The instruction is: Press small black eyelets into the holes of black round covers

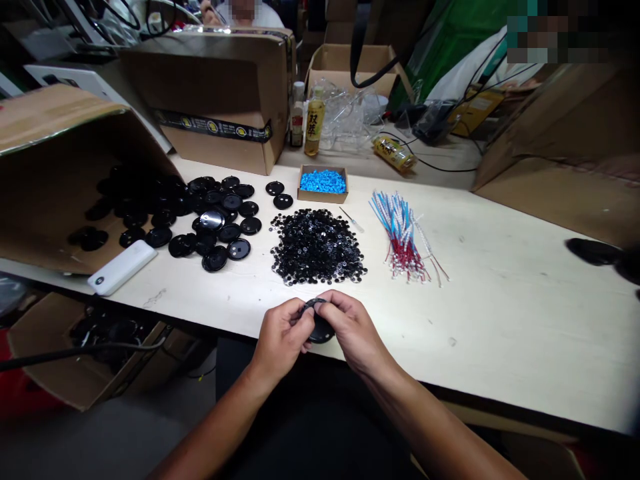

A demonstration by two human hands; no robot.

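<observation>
A round black plastic cover (321, 331) is held between both hands at the table's front edge. My left hand (283, 333) grips its left side, thumb pressing on the top. My right hand (353, 323) closes on the right side, its thumb also on the upper part. Whatever lies under the thumbs is hidden. Just beyond the hands spreads a heap of small black round pieces (320, 247). Similar black covers (215, 220) lie piled to the left. Right of the heap rests a bundle of blue, white and red wires (400, 233).
Behind the heap stands a small box of blue pieces (323, 181), with a thin screwdriver-like tool (353, 220) nearby. A white power bank (123, 268) lies at the left edge. Cardboard boxes (215, 93) and bottles (315, 123) line the back; a person (250, 13) sits beyond.
</observation>
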